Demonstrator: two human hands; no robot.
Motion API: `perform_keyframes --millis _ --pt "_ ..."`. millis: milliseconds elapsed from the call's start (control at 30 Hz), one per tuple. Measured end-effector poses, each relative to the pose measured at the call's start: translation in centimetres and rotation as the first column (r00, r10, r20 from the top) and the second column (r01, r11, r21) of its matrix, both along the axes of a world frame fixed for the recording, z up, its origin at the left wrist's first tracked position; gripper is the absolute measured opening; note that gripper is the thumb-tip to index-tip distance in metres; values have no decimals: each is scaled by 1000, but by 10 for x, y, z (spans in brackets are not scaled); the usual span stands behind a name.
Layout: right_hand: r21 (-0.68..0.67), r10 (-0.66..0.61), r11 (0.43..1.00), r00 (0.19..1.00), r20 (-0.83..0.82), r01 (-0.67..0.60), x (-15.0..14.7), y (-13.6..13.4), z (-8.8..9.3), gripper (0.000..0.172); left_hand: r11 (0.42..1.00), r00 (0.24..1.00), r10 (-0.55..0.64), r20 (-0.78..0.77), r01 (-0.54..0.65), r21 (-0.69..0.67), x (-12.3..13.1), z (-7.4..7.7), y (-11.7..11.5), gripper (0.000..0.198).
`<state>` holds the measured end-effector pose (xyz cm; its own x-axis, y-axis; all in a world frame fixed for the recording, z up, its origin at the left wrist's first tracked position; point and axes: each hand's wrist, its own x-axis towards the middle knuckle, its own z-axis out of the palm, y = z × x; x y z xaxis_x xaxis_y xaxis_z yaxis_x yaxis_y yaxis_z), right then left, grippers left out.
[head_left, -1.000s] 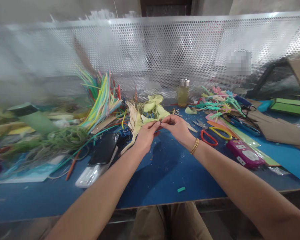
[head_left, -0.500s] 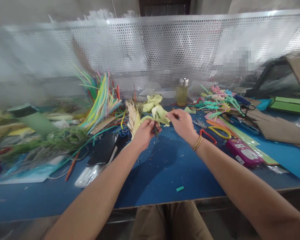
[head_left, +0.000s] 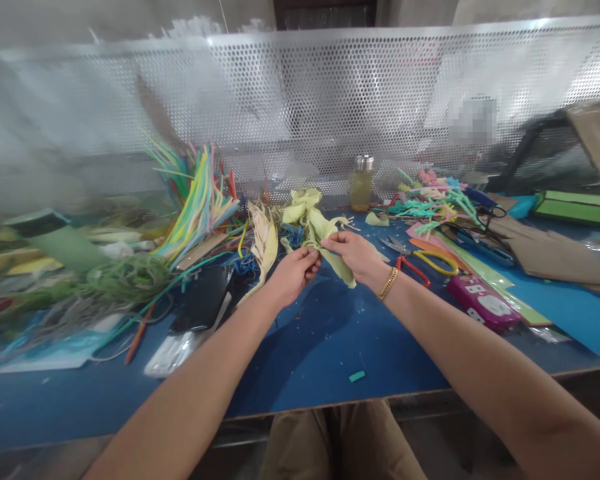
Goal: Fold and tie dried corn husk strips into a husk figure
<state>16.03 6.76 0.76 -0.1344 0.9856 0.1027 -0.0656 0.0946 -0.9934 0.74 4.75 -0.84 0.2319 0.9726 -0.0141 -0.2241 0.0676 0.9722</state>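
Observation:
Pale green corn husk [head_left: 318,225], thin and petal-like, is gathered between my two hands above the middle of the table. My left hand [head_left: 296,272] is closed, its thumb and fingers pinching the gathered lower part. From the right, my right hand [head_left: 354,256] pinches the husk close to the left fingertips. One broad husk leaf [head_left: 341,269] hangs down below the right fingers. Behind the hands is more pale green husk [head_left: 303,203]; whether it joins the held piece I cannot tell. Left of them lies a bunch of drier, cream husks [head_left: 263,243].
Scissors [head_left: 433,262] with red and yellow handles and a purple case [head_left: 483,303] lie on the right. Behind stands a bottle [head_left: 361,187] before a perforated metal panel [head_left: 380,87]. Colourful pipe cleaners [head_left: 197,207] and a black phone [head_left: 203,300] are on the left of the blue table [head_left: 320,360].
My right hand has moved in and slightly down, towards the left fingertips. A husk leaf now hangs below it. The whole view has shifted slightly.

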Motion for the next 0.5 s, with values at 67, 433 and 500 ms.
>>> perform_keyframes --millis 67,433,500 --pt "3 -9 1000 1000 28 9 0 0 1 33 1000 1000 1 16 -1 -10 -1 0 1 26" --pt "94 14 995 1000 25 -16 -1 1 1 29 999 996 48 81 -48 -1 0 5 -1 32" --pt "54 9 999 1000 13 -10 -3 1 0 29 998 994 49 93 -47 -29 1 5 -1 31"
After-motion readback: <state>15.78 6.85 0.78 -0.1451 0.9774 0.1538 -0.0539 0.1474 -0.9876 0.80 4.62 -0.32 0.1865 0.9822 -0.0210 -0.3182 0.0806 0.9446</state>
